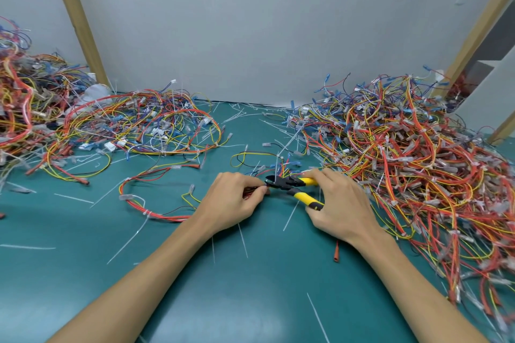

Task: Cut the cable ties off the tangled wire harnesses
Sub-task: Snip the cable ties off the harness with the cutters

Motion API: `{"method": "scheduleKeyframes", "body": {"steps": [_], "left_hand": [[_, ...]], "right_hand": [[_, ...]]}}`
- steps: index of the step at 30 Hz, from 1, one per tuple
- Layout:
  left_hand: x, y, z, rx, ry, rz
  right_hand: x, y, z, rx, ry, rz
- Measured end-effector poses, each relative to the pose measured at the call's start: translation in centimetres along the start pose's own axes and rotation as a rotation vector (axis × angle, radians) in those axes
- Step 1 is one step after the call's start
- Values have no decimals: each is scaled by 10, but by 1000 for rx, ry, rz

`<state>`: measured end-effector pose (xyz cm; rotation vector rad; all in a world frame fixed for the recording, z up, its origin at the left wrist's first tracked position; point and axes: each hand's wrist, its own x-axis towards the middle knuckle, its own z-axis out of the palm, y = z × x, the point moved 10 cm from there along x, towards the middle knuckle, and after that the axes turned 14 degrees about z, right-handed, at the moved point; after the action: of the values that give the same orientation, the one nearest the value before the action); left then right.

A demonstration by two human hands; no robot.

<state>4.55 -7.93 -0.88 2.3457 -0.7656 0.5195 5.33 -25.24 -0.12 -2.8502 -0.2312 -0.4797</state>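
My left hand (pixel 232 199) pinches a bundle of red and yellow wires of one wire harness (pixel 156 205) that loops out to the left on the green mat. My right hand (pixel 338 203) grips the yellow handles of black-jawed cutters (pixel 292 185). The jaws point left and sit at a white cable tie (pixel 276 172) that stands up from the bundle just right of my left fingertips. Whether the jaws touch the tie I cannot tell.
A big heap of tangled harnesses (pixel 412 164) fills the right side, another heap (pixel 92 125) the back left. Cut white tie pieces (pixel 126 242) lie scattered over the green mat (pixel 223 301). A grey wall (pixel 250 36) closes the back.
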Motion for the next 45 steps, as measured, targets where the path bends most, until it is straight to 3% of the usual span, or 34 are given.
{"method": "scheduleKeyframes", "body": {"steps": [28,34,41,45], "left_hand": [[-2,-5,4,-26,-28,-52],[-4,-3,6,41,-51,-31],[-4,3,-5,34,-34,29],[-4,11,-24,222,-47,66]], "right_hand": [[1,9,7,11,-99,99],[2,23,1,177,30,234],[3,17,-21,-20,209,112],[4,26,-33,-19,280,166]]}}
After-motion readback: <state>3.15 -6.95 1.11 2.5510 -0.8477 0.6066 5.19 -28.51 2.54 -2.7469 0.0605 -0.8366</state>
